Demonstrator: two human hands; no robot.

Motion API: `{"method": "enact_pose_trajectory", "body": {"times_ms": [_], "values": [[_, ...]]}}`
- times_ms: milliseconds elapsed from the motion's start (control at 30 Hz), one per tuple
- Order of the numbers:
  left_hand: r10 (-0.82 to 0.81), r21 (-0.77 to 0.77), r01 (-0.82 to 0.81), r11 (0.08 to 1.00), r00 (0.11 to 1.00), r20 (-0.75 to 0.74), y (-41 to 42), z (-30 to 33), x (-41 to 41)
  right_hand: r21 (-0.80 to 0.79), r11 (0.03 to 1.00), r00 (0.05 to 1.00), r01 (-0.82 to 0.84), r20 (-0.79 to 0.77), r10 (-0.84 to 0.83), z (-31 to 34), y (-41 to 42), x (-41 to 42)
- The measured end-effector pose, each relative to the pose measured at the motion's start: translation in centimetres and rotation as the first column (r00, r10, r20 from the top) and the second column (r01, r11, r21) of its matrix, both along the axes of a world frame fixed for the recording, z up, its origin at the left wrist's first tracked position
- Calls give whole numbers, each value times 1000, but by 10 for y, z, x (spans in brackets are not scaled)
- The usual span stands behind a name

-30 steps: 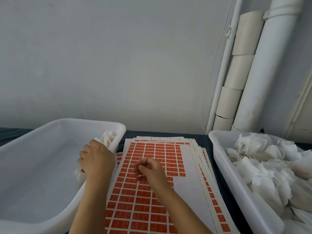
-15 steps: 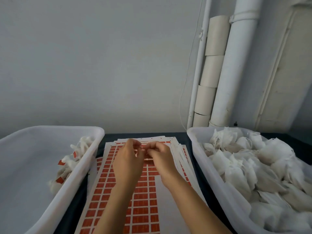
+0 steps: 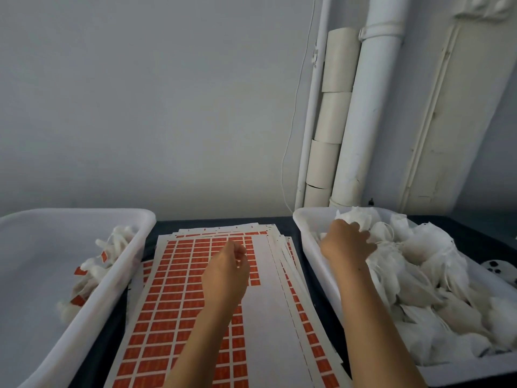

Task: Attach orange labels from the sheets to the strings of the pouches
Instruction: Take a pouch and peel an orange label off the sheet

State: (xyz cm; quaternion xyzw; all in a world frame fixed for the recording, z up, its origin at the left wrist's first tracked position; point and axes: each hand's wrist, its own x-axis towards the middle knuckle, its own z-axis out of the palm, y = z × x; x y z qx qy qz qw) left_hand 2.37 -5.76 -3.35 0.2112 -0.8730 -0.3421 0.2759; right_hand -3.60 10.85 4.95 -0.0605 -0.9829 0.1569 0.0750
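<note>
The right hand [image 3: 347, 242] is reaching into the pouches [image 3: 419, 264], its grip unclear. The left hand [image 3: 226, 273] is hovering over the label sheets [image 3: 173, 289], fingers loosely curled, holding nothing.

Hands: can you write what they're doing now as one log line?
right hand: reaching into pouches | left hand: above label sheets, holds nothing visible

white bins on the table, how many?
2. The left bin sits left of the label sheets, holding a few labelled pouches. The right bin sits right of them, full of pouches, with the right hand inside. None appear hidden.
</note>
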Motion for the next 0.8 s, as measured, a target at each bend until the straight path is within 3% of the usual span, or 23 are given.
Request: {"method": "enact_pose_trajectory", "body": {"times_ms": [167, 300, 433, 500, 567, 633, 800], "values": [[0, -3, 0, 1000, 1000, -9, -1, -4, 1, 105, 991, 996, 79, 39, -84, -16, 4, -4], [0, 1, 0, 1000, 1000, -3, -4, -6, 3, -33, 999, 999, 42, 0, -42, -20, 6, -4], [-18, 22, 18, 1000, 1000, 4, -8, -10, 6, -64, 998, 983, 13, -183, -24, -11, 3, 0], [-36, 57, 36, 998, 999, 1, -9, -11, 8, -167, 985, 950, -52, -313, -3, -4, -1, 0], [-67, 120, 70, 990, 997, -27, -11, -12, 9, -376, 899, 902, -225, -430, 46, 4, -9, 2], [-111, 236, 131, 963, 989, -97, -12, -10, 11, -533, 731, 859, -427, -492, 143, 9, -19, 6], [-227, 443, 415, 795, 880, -417, -14, -1, 27, -710, 365, 777, -603, -418, 470, -4, -47, 15]]}}
